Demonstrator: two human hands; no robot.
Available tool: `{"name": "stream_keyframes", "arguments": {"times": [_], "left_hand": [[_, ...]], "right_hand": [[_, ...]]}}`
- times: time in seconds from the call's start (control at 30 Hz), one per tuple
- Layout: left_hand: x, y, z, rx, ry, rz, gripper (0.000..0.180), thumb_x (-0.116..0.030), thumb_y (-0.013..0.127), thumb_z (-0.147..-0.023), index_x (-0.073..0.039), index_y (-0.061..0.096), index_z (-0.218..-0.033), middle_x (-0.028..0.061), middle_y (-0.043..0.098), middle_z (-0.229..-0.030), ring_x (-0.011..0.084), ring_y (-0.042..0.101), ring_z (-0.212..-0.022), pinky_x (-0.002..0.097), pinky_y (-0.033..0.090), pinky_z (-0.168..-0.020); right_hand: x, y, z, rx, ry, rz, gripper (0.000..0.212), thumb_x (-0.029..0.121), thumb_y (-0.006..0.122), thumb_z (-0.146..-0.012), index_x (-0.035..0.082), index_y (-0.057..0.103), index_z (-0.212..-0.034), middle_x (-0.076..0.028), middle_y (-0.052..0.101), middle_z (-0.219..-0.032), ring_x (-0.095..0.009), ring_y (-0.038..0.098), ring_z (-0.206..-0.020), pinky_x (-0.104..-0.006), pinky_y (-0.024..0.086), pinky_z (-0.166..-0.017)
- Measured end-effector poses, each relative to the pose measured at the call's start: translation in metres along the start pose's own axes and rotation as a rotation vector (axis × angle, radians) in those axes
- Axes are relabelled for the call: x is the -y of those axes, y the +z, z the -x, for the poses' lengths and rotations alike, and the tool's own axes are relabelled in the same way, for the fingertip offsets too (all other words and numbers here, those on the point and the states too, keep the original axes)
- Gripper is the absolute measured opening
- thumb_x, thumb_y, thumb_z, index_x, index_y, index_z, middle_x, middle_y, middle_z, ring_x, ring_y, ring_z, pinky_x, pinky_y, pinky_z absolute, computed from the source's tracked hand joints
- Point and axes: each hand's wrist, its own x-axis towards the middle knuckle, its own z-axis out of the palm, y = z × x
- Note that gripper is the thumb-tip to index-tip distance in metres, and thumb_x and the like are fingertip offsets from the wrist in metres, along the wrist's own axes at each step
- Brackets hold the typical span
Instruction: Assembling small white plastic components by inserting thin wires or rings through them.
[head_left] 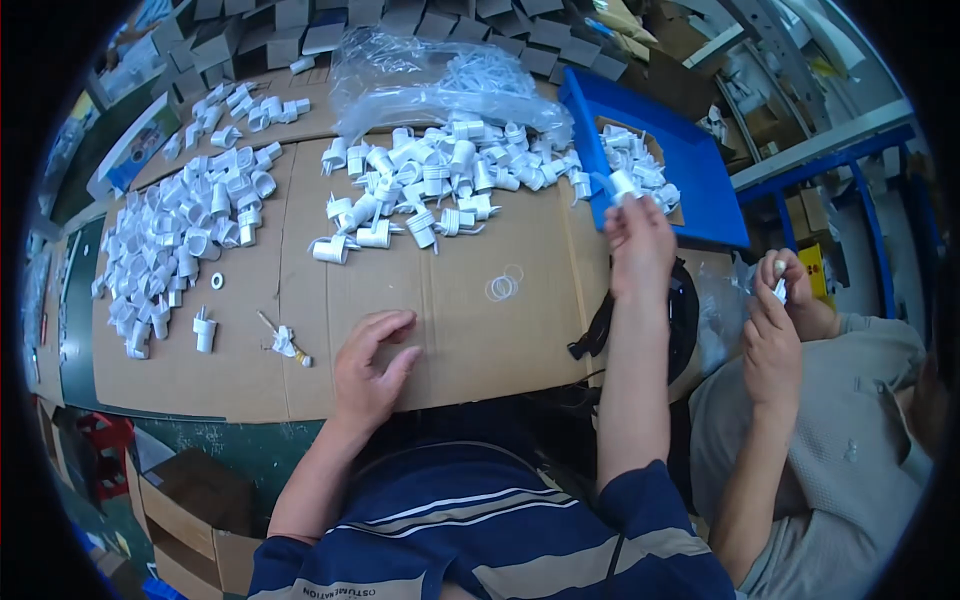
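Observation:
My right hand (642,240) reaches forward over the near left corner of a blue tray (700,170). Its fingers are closed round a white plastic fitting (622,184), cylindrical with a narrow spout. Inside the tray, a cardboard box holds more such fittings (640,155). My left hand (376,368) hovers near the front edge of the cardboard-covered table (480,340), fingers apart and nothing in it. Between my hands and a heap of white fittings (430,170) lie several thin clear rings (502,287).
Another heap of white fittings (185,235) spreads along the left, near a single fitting (204,330), a small white ring (217,281) and a taped stick (285,340). A clear plastic bag (440,85) lies at the back. To my right, a co-worker's hands (775,320) hold a small white piece.

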Motion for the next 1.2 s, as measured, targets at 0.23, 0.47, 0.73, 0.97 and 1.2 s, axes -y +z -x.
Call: {"name": "stream_keyframes", "arguments": {"times": [0.23,0.47,0.73,0.97,1.2], "left_hand": [[0.015,-0.010,0.011,-0.031,-0.044,-0.053,0.038,0.006,0.072,-0.082,0.001,0.069,-0.120,0.0135,0.069,-0.117,0.0244,0.067,-0.099,0.0316,0.055,-0.088],[-0.006,-0.040,-0.046,-0.132,0.157,-0.733,0.042,0.000,0.073,-0.082,-0.002,0.065,-0.123,0.0129,0.067,-0.119,0.0309,0.065,-0.105,0.0382,0.052,-0.095],[0.019,-0.057,-0.073,-0.076,0.089,-0.984,0.042,-0.003,0.073,-0.082,-0.003,0.065,-0.124,0.0136,0.067,-0.118,0.0347,0.065,-0.104,0.0428,0.051,-0.094],[0.020,-0.058,-0.073,-0.137,0.089,-0.982,0.036,-0.004,0.070,-0.086,-0.003,0.067,-0.122,0.0144,0.070,-0.110,0.0325,0.066,-0.099,0.0404,0.052,-0.091],[-0.018,-0.040,-0.038,-0.170,-0.254,-0.184,0.038,-0.006,0.068,-0.095,0.000,0.062,-0.132,0.0129,0.071,-0.114,0.0217,0.067,-0.103,0.0321,0.051,-0.091]], "right_hand": [[-0.003,-0.026,-0.036,-0.165,-0.156,0.378,0.057,0.010,0.071,-0.096,-0.005,0.050,-0.146,-0.018,0.063,-0.128,-0.018,0.070,-0.090,-0.0243,0.057,-0.077],[-0.032,0.031,0.105,0.143,-0.134,0.691,0.032,0.005,0.070,-0.092,0.000,0.070,-0.123,-0.010,0.071,-0.103,-0.015,0.064,-0.081,-0.0280,0.053,-0.072],[-0.071,0.020,0.131,0.399,-0.364,1.006,0.017,0.006,0.069,-0.088,0.001,0.076,-0.103,-0.009,0.070,-0.100,-0.025,0.065,-0.077,-0.0343,0.053,-0.071],[-0.087,0.026,0.128,0.306,-0.432,1.129,0.014,0.006,0.068,-0.089,0.004,0.076,-0.100,-0.010,0.069,-0.099,-0.028,0.065,-0.077,-0.0364,0.053,-0.071],[-0.094,0.016,0.116,0.335,-0.445,1.077,0.011,0.007,0.065,-0.094,0.000,0.073,-0.099,-0.009,0.068,-0.098,-0.026,0.064,-0.075,-0.0363,0.053,-0.070]]}}
